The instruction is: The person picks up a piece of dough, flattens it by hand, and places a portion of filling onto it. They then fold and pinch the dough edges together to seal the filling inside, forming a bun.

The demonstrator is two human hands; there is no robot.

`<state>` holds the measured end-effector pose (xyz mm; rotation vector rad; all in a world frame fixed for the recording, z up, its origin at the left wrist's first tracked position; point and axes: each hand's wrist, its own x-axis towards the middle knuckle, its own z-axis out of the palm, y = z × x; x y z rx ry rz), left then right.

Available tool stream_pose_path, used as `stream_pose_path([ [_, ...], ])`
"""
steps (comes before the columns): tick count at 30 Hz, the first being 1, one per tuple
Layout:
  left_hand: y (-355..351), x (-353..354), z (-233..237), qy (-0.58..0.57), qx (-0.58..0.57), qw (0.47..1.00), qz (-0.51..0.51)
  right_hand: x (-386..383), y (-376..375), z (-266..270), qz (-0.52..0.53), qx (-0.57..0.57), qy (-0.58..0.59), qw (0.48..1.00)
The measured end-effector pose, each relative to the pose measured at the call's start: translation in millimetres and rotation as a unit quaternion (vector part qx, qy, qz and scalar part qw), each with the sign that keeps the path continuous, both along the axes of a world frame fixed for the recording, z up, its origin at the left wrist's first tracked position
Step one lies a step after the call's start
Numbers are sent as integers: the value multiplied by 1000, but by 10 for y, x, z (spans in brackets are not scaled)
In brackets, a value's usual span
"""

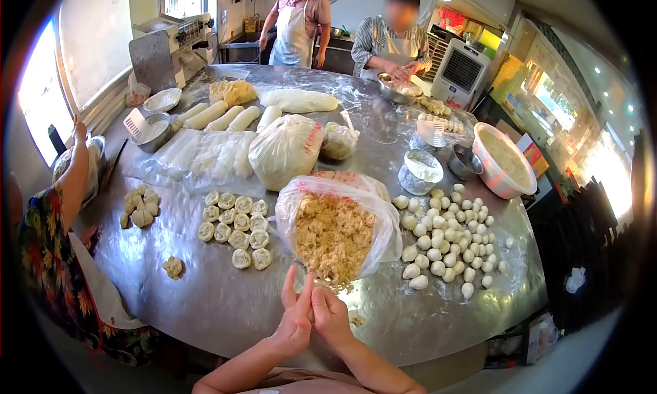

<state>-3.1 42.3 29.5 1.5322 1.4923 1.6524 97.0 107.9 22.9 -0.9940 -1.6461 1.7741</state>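
My left hand and my right hand meet at the near edge of the metal table, in front of an open plastic bag of crumbly tan filling. Two fingers of the left hand stretch upward. The right hand's fingers are curled in against it; anything between the palms is hidden. To the left lie several pleated round buns in rows. A large group of small white dough balls lies to the right.
A tied bag, dough rolls and a long dough slab lie behind. A pink-rimmed tub stands right. At left a person in a floral sleeve stands close; another person's hands work at a far bowl.
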Motion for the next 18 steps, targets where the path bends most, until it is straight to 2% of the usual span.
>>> stream_pose_path([
  [2, 11, 2, -219, -53, 5, 999, -9, 37, 30, 165, 9, 106, -41, 993],
  [4, 4, -22, -303, -175, -3, 982, -68, 24, 26, 200, 7, 212, -57, 976],
  [6, -10, -33, -308, -363, -25, 915, -174, -2, 2, 147, -5, 316, -51, 947],
  [9, -69, -118, -157, -324, -120, 913, -218, 17, 24, 193, -7, 463, -137, 876],
  [12, -109, -34, -58, -362, -139, 884, -262, 67, 108, 106, -18, 333, -61, 941],
  [14, -95, 13, 61, -138, -142, 952, -236, 82, 133, -22, 28, 375, -113, 919],
  [16, -144, 51, 74, 97, -159, 962, -202, 62, 136, 27, 52, 383, -162, 908],
  [17, -185, 96, 136, 119, -157, 966, -167, 52, 204, -34, 51, 375, -174, 909],
  [18, -202, 114, 128, 72, -160, 969, -175, 46, 277, -73, 45, 350, -168, 921],
])
